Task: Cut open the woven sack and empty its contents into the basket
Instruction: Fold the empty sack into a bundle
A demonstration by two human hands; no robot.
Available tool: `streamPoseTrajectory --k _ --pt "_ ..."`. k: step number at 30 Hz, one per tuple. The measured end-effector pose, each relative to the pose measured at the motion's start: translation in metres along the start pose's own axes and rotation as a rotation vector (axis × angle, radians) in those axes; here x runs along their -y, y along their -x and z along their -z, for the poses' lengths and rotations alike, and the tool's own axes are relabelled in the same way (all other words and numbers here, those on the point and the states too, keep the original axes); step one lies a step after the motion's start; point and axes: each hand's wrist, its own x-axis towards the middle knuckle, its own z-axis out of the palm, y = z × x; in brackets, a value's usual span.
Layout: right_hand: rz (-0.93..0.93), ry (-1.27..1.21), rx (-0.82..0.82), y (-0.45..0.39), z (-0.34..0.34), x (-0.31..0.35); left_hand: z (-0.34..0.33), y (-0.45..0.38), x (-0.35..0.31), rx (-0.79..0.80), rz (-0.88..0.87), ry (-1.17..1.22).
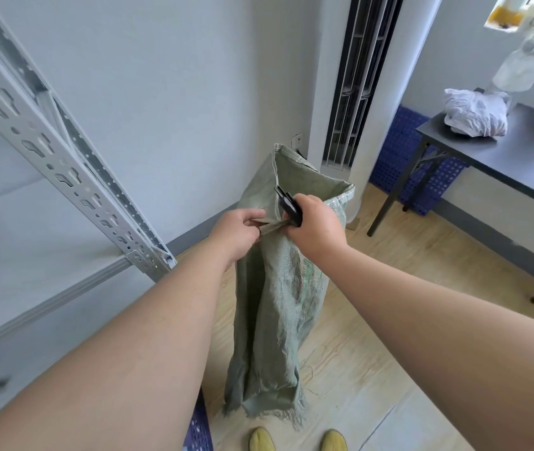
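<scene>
green woven sack [275,288], faded unreadable print

I see the rack [63,164] crowding my left arm. Right of the sack [278,288] the floor [389,320] lies open up to the counter [503,157]; the air conditioner [334,92] blocks the corner behind.

Your sack [275,288] is coarse green woven plastic, matt, frayed at its lower edge. The rack [63,151] at your left is matt grey perforated metal. The floor [373,353] looks like pale smooth wood.
</scene>
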Motion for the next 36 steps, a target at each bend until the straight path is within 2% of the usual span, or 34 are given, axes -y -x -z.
streamPoseTrajectory --k 2,5,8,10,12,14,17,20,23,27,31,34,36 --pt "-0.002 0.050 0.003 0.003 0.001 0.001 0.003 0.000 0.000 -0.135 -0.053 -0.196" --pt "-0.003 0.039 -0.023 0.003 0.005 0.003 0.008 0.002 -0.002 -0.354 -0.130 -0.291" --pt "0.028 0.026 -0.021 0.002 0.005 0.006 0.013 0.004 -0.008 -0.464 -0.124 -0.456" --pt "0.056 0.007 -0.016 0.002 0.004 0.007 0.017 0.003 -0.010 -0.555 -0.126 -0.472" --pt "0.064 -0.035 -0.025 0.002 0.004 0.008 0.018 -0.002 -0.011 -0.519 -0.152 -0.337" --pt "0.047 -0.115 -0.049 -0.001 0.007 0.012 0.016 -0.005 -0.011 -0.365 -0.201 -0.161" --pt "0.017 -0.202 -0.031 -0.011 0.011 0.017 0.010 -0.002 -0.015 -0.159 -0.250 -0.142" --pt "-0.017 -0.183 -0.016 -0.020 0.013 0.018 0.009 -0.001 -0.015 -0.153 -0.253 -0.047" --pt "-0.062 -0.219 -0.097 -0.025 0.019 0.019 0.012 -0.001 -0.010 -0.145 -0.217 0.082" --pt "-0.052 -0.366 -0.179 -0.032 0.035 0.030 0.008 -0.001 0.019 -0.002 -0.103 -0.186" --pt "-0.030 -0.480 -0.237 -0.045 0.055 0.039 -0.008 -0.005 0.041 -0.061 -0.017 -0.423" --pt "0.035 -0.232 -0.193 -0.052 0.064 0.036 -0.018 -0.012 0.035 -0.086 -0.019 -0.381" --pt "0.029 -0.073 -0.269 -0.049 0.064 0.032 -0.022 -0.018 0.025 -0.122 -0.021 -0.278"
